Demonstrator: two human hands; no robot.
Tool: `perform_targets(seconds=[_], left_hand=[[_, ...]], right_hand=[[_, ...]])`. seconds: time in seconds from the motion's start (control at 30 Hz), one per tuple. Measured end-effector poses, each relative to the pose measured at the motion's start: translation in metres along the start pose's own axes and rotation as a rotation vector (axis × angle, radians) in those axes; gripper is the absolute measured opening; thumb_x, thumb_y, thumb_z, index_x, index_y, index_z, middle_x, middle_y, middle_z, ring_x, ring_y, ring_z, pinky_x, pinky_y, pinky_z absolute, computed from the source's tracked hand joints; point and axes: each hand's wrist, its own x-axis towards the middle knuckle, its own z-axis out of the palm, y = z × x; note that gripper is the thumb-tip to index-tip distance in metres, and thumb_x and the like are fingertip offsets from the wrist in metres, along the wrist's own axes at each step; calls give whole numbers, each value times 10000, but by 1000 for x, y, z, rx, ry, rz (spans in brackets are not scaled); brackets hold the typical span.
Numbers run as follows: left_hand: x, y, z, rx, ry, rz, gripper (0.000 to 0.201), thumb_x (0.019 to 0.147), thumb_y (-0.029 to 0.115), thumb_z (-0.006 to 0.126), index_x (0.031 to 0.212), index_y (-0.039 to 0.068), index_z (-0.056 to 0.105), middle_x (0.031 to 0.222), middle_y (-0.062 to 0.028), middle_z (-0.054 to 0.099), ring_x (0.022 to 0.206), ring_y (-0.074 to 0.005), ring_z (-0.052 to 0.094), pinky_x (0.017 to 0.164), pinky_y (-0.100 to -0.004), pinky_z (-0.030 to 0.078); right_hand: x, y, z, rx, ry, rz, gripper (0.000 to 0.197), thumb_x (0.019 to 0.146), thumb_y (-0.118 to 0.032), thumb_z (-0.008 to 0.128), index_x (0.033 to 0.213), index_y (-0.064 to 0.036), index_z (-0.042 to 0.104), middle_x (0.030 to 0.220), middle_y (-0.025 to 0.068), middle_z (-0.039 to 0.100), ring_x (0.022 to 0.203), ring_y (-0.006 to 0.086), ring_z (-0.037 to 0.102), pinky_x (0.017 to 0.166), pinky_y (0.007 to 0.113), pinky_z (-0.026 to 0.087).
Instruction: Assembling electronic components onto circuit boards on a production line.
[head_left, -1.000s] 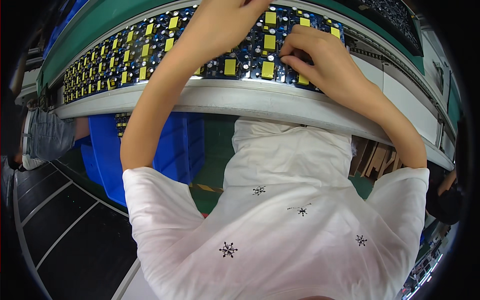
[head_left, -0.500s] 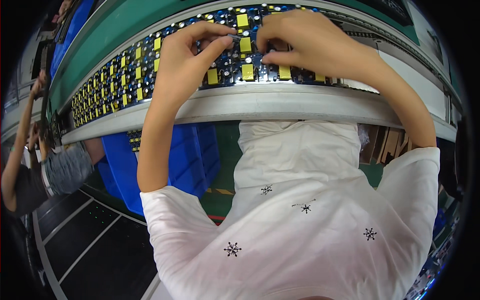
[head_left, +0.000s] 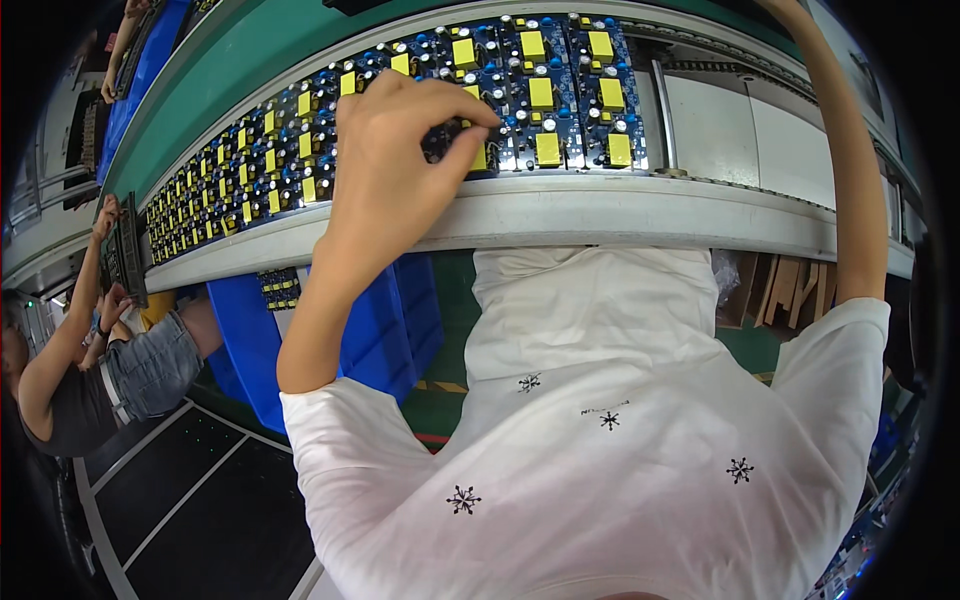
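Over the row of circuit boards [head_left: 560, 120], my left hand [head_left: 400, 150] is held low with thumb and index finger curled toward each other in a pinch. Whatever sits between those fingertips is too small or too hidden to make out. Dark blue boards with yellow block-shaped parts, silver capacitors and small blue parts lie side by side on the conveyor. My right forearm [head_left: 845, 150] stretches up and away along the right side, and its hand lies beyond the upper edge of the picture.
The conveyor's pale metal rail [head_left: 600, 210] runs along the near side; a metal crossbar [head_left: 664, 115] stands just right of the boards. Below are blue bins [head_left: 390, 310] and cardboard pieces [head_left: 790, 290]. At far left a co-worker [head_left: 75, 380] holds a dark rack-like panel [head_left: 125, 255].
My right hand has left the boards and gone up and right, out of view. My left hand has shifted slightly down and right. The co-worker's arms and panel have moved.
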Motion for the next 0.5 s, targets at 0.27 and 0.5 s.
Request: perform_targets(seconds=[0.27, 0.5], left_hand=[[-5, 12, -1, 165, -164, -30, 125, 771, 86, 752, 892, 110, 776, 918, 4, 744, 880, -193, 573, 854, -351, 368], [0, 8, 8, 128, -100, -14, 86, 773, 77, 743, 847, 104, 777, 761, -3, 703, 807, -199, 562, 801, -358, 355]], right_hand=[[5, -6, 1, 279, -75, 49, 311, 992, -264, 587, 1058, 25, 679, 903, 96, 688, 867, 196, 626, 825, 327, 499], [27, 61, 22, 325, 134, -186, 220, 966, -174, 611, 967, 35, 679, 832, 41, 681, 789, 119, 595, 747, 287, 494]])
